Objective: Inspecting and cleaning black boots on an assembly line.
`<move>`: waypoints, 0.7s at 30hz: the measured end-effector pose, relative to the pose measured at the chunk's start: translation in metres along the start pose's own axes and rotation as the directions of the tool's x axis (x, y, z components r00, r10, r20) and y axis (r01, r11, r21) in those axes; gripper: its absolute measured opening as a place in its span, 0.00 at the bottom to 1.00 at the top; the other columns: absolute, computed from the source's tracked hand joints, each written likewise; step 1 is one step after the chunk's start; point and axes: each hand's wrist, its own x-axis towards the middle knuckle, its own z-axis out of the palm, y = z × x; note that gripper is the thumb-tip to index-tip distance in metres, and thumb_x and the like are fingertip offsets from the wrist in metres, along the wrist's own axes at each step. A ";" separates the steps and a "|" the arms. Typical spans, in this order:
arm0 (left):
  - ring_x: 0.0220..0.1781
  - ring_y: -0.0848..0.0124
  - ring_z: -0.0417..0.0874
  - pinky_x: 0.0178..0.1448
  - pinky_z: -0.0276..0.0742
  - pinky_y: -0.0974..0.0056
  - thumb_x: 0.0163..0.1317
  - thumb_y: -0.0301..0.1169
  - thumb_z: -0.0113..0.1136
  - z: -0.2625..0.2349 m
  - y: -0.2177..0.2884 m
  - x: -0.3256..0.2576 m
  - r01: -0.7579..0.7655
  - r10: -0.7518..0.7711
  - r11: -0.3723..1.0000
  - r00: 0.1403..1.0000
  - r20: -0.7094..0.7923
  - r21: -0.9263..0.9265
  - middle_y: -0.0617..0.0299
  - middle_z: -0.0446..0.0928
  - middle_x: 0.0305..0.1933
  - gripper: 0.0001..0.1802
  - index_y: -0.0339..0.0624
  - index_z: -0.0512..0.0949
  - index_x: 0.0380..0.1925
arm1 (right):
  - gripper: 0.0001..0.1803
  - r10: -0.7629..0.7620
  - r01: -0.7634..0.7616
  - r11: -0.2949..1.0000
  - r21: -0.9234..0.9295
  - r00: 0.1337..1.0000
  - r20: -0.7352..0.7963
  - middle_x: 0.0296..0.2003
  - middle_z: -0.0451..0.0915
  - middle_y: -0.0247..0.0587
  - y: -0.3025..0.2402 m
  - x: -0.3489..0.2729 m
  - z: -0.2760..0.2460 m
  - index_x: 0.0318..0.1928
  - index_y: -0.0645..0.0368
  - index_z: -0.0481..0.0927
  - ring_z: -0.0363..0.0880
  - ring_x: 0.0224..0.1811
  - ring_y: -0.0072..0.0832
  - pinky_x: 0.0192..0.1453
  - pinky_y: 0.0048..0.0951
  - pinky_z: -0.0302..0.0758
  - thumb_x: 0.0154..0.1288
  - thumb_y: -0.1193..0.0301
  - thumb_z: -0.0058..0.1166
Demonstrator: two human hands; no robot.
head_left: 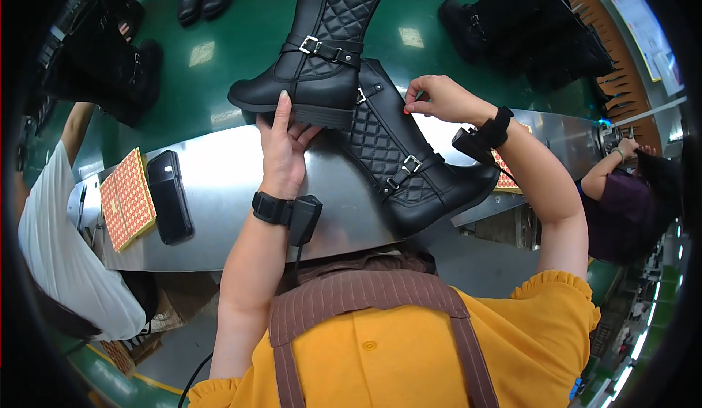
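Observation:
My left hand point(284, 148) grips a tall black boot point(307, 79) from below, its thumb up against the side and its fingers under the sole. The boot stands upright, toe to the left, with quilted panels and a buckled ankle strap. A matching boot point(398, 141) lies tilted on the metal table edge, toe toward the lower right, partly behind the held one. Over the second boot's shaft, my right hand point(442, 101) pinches a small red sticker point(407, 110) between thumb and forefinger.
On the metal ledge point(219, 181) lie a stack of red-dotted sticker sheets point(128, 199) and a black phone point(170, 197). More sticker sheets point(506, 181) show at right. Black boots point(512, 28) stand on the green surface point(409, 6). Co-workers are at left point(80, 247) and right point(621, 210).

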 end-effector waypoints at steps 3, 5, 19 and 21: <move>0.56 0.60 0.80 0.56 0.81 0.53 0.65 0.48 0.65 0.000 0.001 -0.001 0.002 -0.002 1.000 1.000 -0.009 0.017 0.54 0.74 0.57 0.40 0.49 0.54 0.69 | 0.11 0.029 -0.029 0.999 0.037 0.999 0.013 0.28 0.84 0.40 0.008 0.006 0.006 0.35 0.63 0.82 0.81 0.27 0.27 0.34 0.29 0.77 0.61 0.67 0.66; 0.56 0.61 0.80 0.55 0.81 0.54 0.65 0.48 0.65 0.001 0.001 -0.001 0.002 -0.002 1.000 1.000 0.004 0.009 0.54 0.74 0.57 0.40 0.49 0.54 0.69 | 0.11 0.017 -0.017 0.999 0.046 1.000 0.009 0.27 0.84 0.40 0.014 0.008 0.010 0.35 0.63 0.82 0.82 0.27 0.27 0.34 0.29 0.77 0.61 0.67 0.67; 0.56 0.65 0.78 0.50 0.82 0.58 0.62 0.43 0.70 0.005 0.003 -0.008 -0.129 0.131 0.991 0.990 -0.048 0.032 0.55 0.70 0.61 0.44 0.50 0.52 0.69 | 0.09 -0.004 -0.022 0.998 -0.063 0.923 -0.386 0.30 0.84 0.44 0.013 -0.027 -0.023 0.39 0.64 0.81 0.84 0.32 0.29 0.38 0.30 0.78 0.60 0.75 0.63; 0.58 0.64 0.77 0.50 0.81 0.55 0.60 0.42 0.71 0.007 0.003 -0.009 -0.107 0.110 0.993 0.993 -0.043 0.049 0.55 0.70 0.62 0.46 0.49 0.52 0.70 | 0.09 0.001 -0.038 0.997 -0.071 0.890 -0.457 0.27 0.83 0.40 0.025 -0.063 -0.049 0.37 0.64 0.83 0.83 0.30 0.23 0.37 0.27 0.77 0.61 0.71 0.64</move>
